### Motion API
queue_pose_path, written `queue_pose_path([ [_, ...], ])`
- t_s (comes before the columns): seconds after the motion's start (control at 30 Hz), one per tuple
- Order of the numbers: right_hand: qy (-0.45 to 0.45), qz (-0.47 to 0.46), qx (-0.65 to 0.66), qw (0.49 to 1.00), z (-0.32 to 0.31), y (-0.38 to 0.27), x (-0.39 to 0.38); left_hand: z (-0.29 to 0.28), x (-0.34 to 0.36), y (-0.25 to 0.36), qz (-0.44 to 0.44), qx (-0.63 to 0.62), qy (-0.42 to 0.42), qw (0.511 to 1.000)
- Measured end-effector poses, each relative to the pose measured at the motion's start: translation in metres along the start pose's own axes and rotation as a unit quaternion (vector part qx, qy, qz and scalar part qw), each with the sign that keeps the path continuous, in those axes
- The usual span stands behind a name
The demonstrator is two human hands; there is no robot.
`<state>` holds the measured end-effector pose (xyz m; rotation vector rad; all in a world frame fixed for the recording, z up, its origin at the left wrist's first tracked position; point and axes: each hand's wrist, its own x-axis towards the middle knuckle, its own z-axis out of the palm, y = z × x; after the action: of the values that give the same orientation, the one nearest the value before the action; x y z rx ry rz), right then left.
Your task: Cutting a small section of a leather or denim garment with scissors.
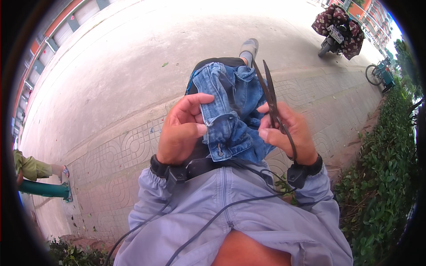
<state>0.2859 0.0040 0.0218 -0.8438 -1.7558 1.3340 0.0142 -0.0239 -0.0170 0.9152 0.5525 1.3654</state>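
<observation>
Denim garment (230, 111), blue and bunched, lay across your lap, running from your knee back toward your waist. Your left hand (182, 131) was curled around its near edge, thumb pressed on top of a stitched band that carried a small metal button, fingers folded over the cloth above it. Your right hand (286, 133) was closed around a pair of dark scissors (273, 104), gripping them near the middle so the pointed blades stood up and away from you, only slightly parted, just beside the right edge of the denim; the index finger touched the fabric. Both wrists wore black straps with small boxes, and dark cables (213, 217) ran from them down over your pale lilac jacket (248, 208).

Your grey shoe (249, 46) showed beyond the denim on the patterned paving (115, 155). No container held anything that I could make out. At far right stood a parked scooter (337, 31) draped in a dark floral cover, with a pale rectangular plate at its rear, too small to read. Near it was a bicycle (377, 73). A green hedge (386, 168) ran along your right. At far left another person's olive sleeve (31, 167) rested near a green pipe (44, 189).
</observation>
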Motion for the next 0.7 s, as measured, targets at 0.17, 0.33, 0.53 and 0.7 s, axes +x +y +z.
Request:
queue_pose_path([
  [0.17, -0.025, 0.013, -0.023, 0.999, 0.012, 0.001, 0.004, 0.003, -0.002, -0.002, 0.005, 0.016, -0.014, 1.0],
  [0.33, -0.028, 0.012, -0.01, 0.999, 0.018, -0.001, 0.014, 0.023, -0.005, 0.001, 0.026, 0.01, 0.023, 0.999],
  [0.53, 0.024, -0.031, 0.026, 0.999, 0.029, 0.003, 0.024, 0.008, -0.003, -0.007, 0.067, 0.071, 0.038, 0.995],
  [0.7, 0.058, -0.092, 0.028, 0.994, 0.04, 0.004, 0.043, 0.006, -0.005, -0.013, 0.107, 0.129, 0.077, 0.983],
])
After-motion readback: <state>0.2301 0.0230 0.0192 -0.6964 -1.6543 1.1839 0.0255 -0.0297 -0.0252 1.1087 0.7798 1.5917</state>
